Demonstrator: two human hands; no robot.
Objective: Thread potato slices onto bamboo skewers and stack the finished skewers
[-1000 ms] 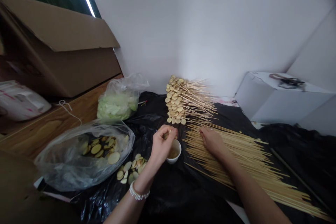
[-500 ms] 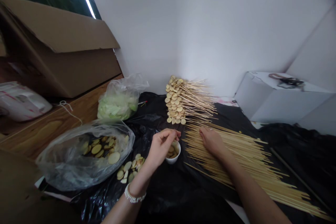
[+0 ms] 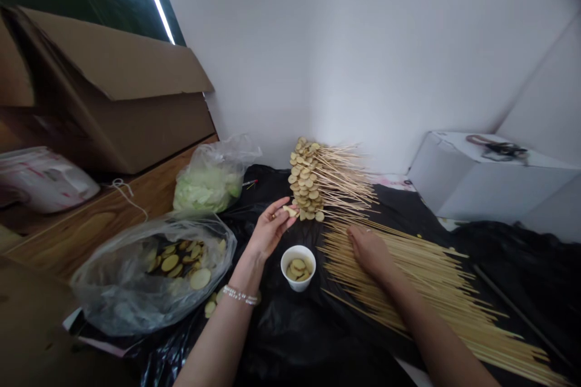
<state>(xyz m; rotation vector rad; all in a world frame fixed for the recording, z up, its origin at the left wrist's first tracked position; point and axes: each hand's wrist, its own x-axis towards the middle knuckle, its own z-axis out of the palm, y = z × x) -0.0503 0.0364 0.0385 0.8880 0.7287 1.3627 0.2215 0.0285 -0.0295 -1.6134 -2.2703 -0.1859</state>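
Note:
My left hand (image 3: pixel 272 227) pinches a pale potato slice (image 3: pixel 291 211) between thumb and fingers, beyond a white cup (image 3: pixel 298 285). More potato slices (image 3: pixel 298 269) lie inside that cup. My right hand (image 3: pixel 368 248) rests with curled fingers on the near ends of a wide spread of bamboo skewers (image 3: pixel 422 272); its fingertips close on a skewer there, partly hidden by the hand. Against the wall, a stack of skewered potato slices (image 3: pixel 305 178) has its sticks pointing right.
A clear plastic bag (image 3: pixel 109 290) of potato slices lies open at left, with loose slices (image 3: pixel 211 305) half hidden by my left forearm. Behind it stands a bag of pale green leaves (image 3: pixel 209 187). A cardboard box (image 3: pixel 136 127) and a white box (image 3: pixel 481 175) flank the black plastic sheet (image 3: pixel 290 338).
My left hand has moved up and away from above the cup, now with a potato slice showing in its fingers. My right hand stays on the skewers. The view has shifted slightly.

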